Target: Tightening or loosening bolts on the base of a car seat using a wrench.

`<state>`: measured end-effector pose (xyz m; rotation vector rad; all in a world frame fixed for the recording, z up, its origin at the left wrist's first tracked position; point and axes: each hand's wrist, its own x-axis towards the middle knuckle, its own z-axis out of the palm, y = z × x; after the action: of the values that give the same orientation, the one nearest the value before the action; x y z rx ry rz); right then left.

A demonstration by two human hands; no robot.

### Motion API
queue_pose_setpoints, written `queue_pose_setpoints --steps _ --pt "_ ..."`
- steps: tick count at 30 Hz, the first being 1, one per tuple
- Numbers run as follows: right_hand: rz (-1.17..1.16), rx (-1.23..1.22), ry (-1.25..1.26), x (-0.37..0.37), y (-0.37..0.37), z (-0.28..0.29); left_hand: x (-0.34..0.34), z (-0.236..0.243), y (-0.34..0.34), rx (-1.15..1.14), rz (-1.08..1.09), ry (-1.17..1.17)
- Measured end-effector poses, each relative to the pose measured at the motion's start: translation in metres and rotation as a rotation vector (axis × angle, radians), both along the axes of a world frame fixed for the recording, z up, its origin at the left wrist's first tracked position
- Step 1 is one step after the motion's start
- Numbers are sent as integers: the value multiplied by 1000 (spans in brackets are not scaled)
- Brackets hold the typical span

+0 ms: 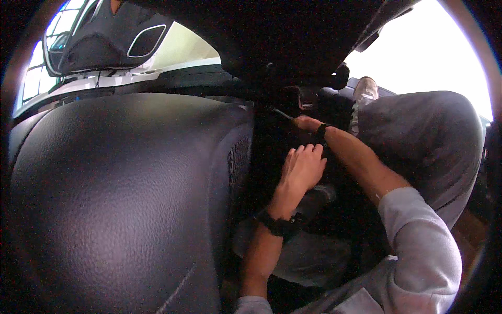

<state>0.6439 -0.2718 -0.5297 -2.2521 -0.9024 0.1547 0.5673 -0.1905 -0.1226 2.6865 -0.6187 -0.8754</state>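
Observation:
I am inside a car, looking past a black leather seat (120,193). My right hand (307,124) reaches into the dark gap beside the seat and is shut on a thin tool (285,115) whose shaft points left toward the dark trim. A black band circles that wrist. My left hand (302,168) rests just below it with fingers together, pressed flat against a dark surface and holding nothing I can see. It also wears a black wrist band (278,225). What the tool's tip touches is hidden in shadow.
My bent knee in grey trousers (423,136) fills the right side, with a shoe (364,90) above it. A dark headliner and console hang overhead. A window (57,31) shows at upper left, bright daylight at upper right.

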Motion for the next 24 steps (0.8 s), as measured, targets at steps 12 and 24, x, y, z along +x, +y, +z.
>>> queue_pose_setpoints --steps 12,24 --pt "-237 -192 403 53 -35 54 -4 -6 -5 -59 -9 -28" --pt "-209 -140 292 23 -16 37 1 -7 -13 -89 -67 -18"
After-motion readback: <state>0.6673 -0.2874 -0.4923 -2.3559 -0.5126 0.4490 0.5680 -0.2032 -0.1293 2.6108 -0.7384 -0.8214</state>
